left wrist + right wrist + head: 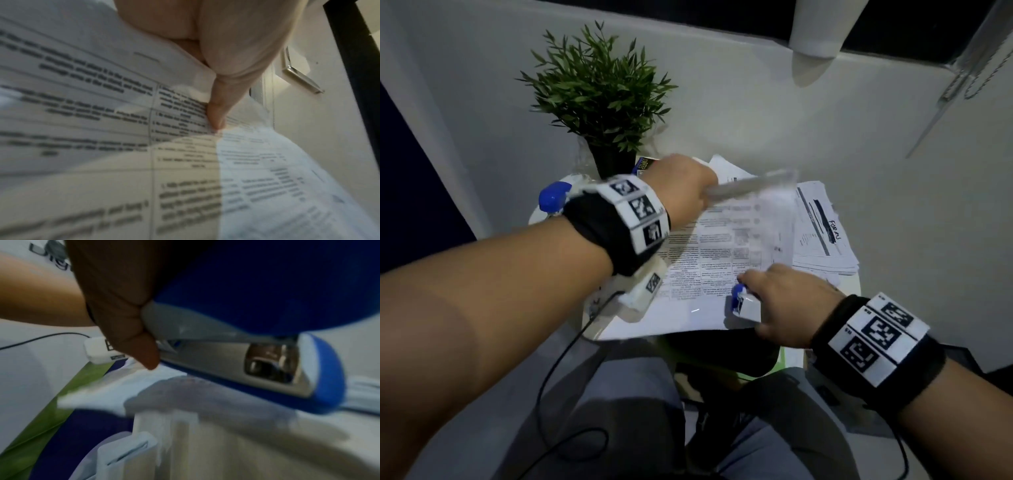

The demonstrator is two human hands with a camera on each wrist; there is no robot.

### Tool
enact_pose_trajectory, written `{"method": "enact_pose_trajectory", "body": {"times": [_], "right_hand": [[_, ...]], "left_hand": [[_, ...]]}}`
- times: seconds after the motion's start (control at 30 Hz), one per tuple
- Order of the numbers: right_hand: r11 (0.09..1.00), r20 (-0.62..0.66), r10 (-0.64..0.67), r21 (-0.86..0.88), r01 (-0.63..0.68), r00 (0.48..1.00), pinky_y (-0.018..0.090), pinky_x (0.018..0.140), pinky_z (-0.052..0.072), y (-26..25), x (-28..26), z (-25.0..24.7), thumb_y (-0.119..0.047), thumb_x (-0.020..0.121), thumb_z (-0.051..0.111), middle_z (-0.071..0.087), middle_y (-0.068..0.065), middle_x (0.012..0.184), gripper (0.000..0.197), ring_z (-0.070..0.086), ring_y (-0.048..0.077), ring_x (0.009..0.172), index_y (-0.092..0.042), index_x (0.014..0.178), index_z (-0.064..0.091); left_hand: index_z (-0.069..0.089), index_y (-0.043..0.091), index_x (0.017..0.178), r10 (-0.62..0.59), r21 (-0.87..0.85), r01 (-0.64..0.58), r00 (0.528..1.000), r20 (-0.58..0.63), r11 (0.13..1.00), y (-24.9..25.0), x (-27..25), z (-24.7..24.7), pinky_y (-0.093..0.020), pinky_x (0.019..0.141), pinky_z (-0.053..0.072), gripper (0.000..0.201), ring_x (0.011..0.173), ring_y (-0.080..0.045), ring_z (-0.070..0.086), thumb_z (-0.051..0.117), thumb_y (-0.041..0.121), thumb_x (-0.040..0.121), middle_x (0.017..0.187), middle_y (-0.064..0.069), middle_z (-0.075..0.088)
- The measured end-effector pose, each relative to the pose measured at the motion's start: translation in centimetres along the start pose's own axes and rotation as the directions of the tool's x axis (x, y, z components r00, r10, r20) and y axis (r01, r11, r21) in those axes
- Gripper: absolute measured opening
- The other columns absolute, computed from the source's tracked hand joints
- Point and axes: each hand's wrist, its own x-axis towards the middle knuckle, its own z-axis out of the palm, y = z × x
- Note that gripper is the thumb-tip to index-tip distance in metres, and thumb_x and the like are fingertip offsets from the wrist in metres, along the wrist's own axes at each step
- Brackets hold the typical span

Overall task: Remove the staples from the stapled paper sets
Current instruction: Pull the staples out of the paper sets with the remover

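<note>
left hand (681, 181) pinches the printed paper set (709, 260) at the tabletop's (859, 291) middle; right hand (787, 301) grips a blue-and-white stapler (743, 303) on its near edge.

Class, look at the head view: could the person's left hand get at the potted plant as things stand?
Probably yes, but not freely: the left hand is just in front of the potted plant, with nothing between them, yet it grips a lifted sheet it would have to release first.

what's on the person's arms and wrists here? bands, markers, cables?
Bare forearms, no sleeves. Left wrist band and right wrist band are black, each carrying white panels with square black fiducial markers. A white camera module sits under the left wrist, trailing a thin black cable.
</note>
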Motion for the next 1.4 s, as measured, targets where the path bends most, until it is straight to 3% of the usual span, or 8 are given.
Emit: {"method": "enact_pose_trajectory", "body": {"times": [0.2, 0.37, 0.53, 0.63, 0.73, 0.8, 1.0, 1.4], "right_hand": [[0.999, -0.036, -0.039, 0.007, 0.039, 0.999, 0.03, 0.075, 0.044, -0.2, -0.5, 1.4, -0.034, 0.079, 0.059, 0.058, 0.001, 0.113, 0.041, 0.056, 0.025, 0.105, -0.022, 0.116, 0.045], [0.994, -0.057, -0.085, -0.068, 0.081, 0.995, 0.027, 0.067, 0.04, -0.5, -1.8, 1.4, -0.035, 0.082, 0.054, 0.059, -0.004, 0.114, 0.038, 0.057, 0.023, 0.102, -0.022, 0.117, 0.045], [0.993, -0.298, -0.086, 0.056, 0.108, 0.951, 0.02, 0.043, 0.032, -0.5, -3.5, 0.5, -0.041, 0.059, 0.058, 0.061, -0.001, 0.077, 0.037, 0.062, 0.024, 0.065, -0.015, 0.085, 0.052], [0.993, -0.198, -0.085, 0.07, 0.1, 0.977, 0.032, 0.07, 0.056, -0.2, -3.4, 1.6, -0.037, 0.056, 0.071, 0.062, 0.01, 0.122, 0.063, 0.064, 0.026, 0.105, -0.011, 0.112, 0.055], [0.996, 0.038, -0.091, -0.01, 0.091, 0.995, 0.026, 0.109, 0.032, 0.1, -3.3, 2.4, -0.04, 0.085, 0.057, 0.009, -0.001, 0.16, 0.074, 0.016, 0.011, 0.145, -0.017, 0.147, 0.024], [0.996, 0.088, -0.088, 0.013, 0.087, 0.992, 0.022, 0.112, 0.021, 0.1, -3.4, 2.0, -0.04, 0.088, 0.052, 0.004, -0.003, 0.16, 0.077, 0.007, 0.008, 0.146, -0.019, 0.15, 0.012], [1.0, 0.006, -0.002, -0.026, 0.003, 1.0, 0.028, 0.072, 0.045, -0.9, -2.1, 1.6, -0.043, 0.082, 0.052, 0.055, -0.001, 0.112, 0.053, 0.055, 0.021, 0.105, -0.016, 0.126, 0.038], [0.998, 0.048, 0.048, -0.034, -0.047, 0.998, 0.029, 0.059, 0.034, -1.6, -2.0, 1.1, -0.044, 0.082, 0.052, 0.055, 0.0, 0.097, 0.039, 0.044, 0.023, 0.076, -0.018, 0.108, 0.038]], "left_hand": [[0.03, 0.031, 0.145, 0.247, 0.036, -0.264, 0.933, 0.26, 0.964, 0.4, -4.5, 6.1, -0.023, 0.111, 0.02, 0.061, 0.139, -0.008, 0.026, 0.041, 0.002, 0.092, 0.152, 0.01, 0.027], [0.021, 0.025, 0.148, 0.287, 0.125, -0.352, 0.886, 0.365, 0.928, 0.3, -5.9, 8.1, -0.026, 0.113, 0.014, 0.049, 0.143, -0.014, 0.013, 0.03, 0.016, 0.101, 0.157, 0.01, 0.013], [0.029, 0.032, 0.144, 0.261, 0.14, -0.311, 0.92, 0.294, 0.94, -0.1, -6.2, 9.1, -0.031, 0.101, 0.036, 0.047, 0.13, -0.018, 0.031, 0.036, 0.02, 0.099, 0.154, 0.015, 0.021], [0.029, 0.034, 0.144, 0.269, 0.135, -0.313, 0.924, 0.271, 0.94, -0.1, -6.4, 9.1, -0.032, 0.099, 0.037, 0.047, 0.126, -0.018, 0.033, 0.036, 0.022, 0.1, 0.154, 0.016, 0.021], [0.027, 0.041, 0.144, 0.293, 0.098, -0.33, 0.916, 0.274, 0.939, -0.6, -6.9, 9.0, -0.036, 0.1, 0.035, 0.045, 0.128, -0.021, 0.03, 0.031, 0.026, 0.102, 0.155, 0.013, 0.02], [0.019, 0.047, 0.144, 0.285, 0.114, -0.332, 0.909, 0.305, 0.936, -0.6, -7.4, 8.9, -0.035, 0.102, 0.031, 0.052, 0.13, -0.022, 0.025, 0.03, 0.021, 0.101, 0.156, 0.011, 0.013], [0.013, 0.053, 0.142, 0.232, 0.141, -0.274, 0.938, 0.257, 0.951, 0.6, -7.5, 9.2, -0.034, 0.096, 0.027, 0.058, 0.127, -0.023, 0.024, 0.033, 0.02, 0.099, 0.151, 0.007, 0.017], [0.021, 0.059, 0.137, 0.207, 0.102, -0.244, 0.938, 0.279, 0.964, 0.4, -7.6, 8.9, -0.031, 0.094, 0.028, 0.052, 0.128, -0.022, 0.025, 0.032, 0.023, 0.101, 0.149, 0.008, 0.021]]}}
